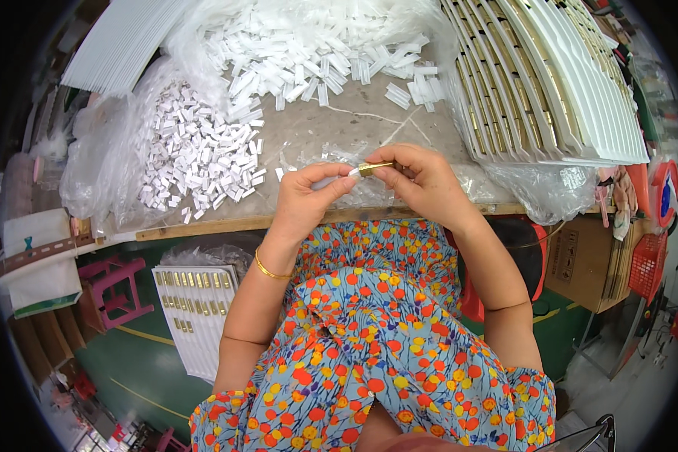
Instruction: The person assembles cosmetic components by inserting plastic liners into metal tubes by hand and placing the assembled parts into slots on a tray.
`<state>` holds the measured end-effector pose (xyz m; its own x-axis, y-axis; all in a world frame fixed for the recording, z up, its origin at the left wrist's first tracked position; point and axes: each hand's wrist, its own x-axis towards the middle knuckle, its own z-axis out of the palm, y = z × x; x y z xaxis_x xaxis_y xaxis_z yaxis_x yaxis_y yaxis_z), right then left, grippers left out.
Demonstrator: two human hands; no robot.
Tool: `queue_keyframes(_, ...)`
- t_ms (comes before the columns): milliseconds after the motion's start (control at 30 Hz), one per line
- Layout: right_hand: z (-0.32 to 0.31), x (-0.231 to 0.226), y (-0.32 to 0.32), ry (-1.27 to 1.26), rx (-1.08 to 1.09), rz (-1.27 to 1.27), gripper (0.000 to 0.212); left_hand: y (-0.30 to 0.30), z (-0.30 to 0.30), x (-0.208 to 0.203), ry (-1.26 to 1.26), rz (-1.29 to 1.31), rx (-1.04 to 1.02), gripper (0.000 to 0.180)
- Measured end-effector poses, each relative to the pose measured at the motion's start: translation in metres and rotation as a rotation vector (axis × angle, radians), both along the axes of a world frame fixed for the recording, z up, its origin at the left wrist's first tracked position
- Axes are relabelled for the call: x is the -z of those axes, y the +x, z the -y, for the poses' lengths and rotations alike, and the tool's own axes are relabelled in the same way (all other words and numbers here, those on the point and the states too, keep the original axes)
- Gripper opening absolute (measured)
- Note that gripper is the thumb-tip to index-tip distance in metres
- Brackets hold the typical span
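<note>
- Left hand: closing thumb and forefinger on a small white piece, wearing a bracelet at the wrist.
- Right hand: pinching a gold piece between thumb and fingers, well above the lap.
- Gold piece: lying roughly level between both hands, over the near edge of the table; its left end is meeting the white piece. Whether the white piece is sitting inside or only touching, cannot tell.
- Step in hand, by judgement: fitting white piece and gold piece together, end to end.
- Next move, by judgement: calling for both ends staying in line, with a light, even push from the left fingers while the right grip is bracing; a tilt could be jamming the fit.
- White pile: spreading at left on the table, within easy reach.
- Clear pieces: heaping at the back.
- Tray: leaning low at left, holding gold rows near its top, the lowest row only partly filled.
- Tray stack: standing at right, gold pieces showing in its slots.
</note>
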<state>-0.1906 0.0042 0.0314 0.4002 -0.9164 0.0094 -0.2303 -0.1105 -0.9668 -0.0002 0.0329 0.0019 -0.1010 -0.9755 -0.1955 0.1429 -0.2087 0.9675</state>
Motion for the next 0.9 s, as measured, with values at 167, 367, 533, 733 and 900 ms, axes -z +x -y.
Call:
queue_keyframes(167,0.002,0.001,-0.003,0.215,-0.013,0.077,0.010,0.002,0.001,-0.001,-0.020,0.081,0.036,0.014)
queue_keyframes(367,0.007,0.001,-0.014,0.158,-0.172,-0.093,0.012,0.002,-0.001,-0.004,-0.139,0.184,0.109,0.012)
queue_keyframes(533,0.000,0.009,-0.010,0.272,-0.078,0.096,0.012,0.005,0.004,-0.005,-0.242,0.268,0.106,0.010)
queue_keyframes(733,-0.007,0.014,-0.013,0.033,-0.071,0.038,0.010,0.002,0.004,-0.010,-0.278,0.306,0.154,0.011)
queue_keyframes(900,-0.006,0.013,-0.013,0.144,-0.100,0.056,0.010,0.004,0.002,-0.006,-0.294,0.351,0.172,0.014)
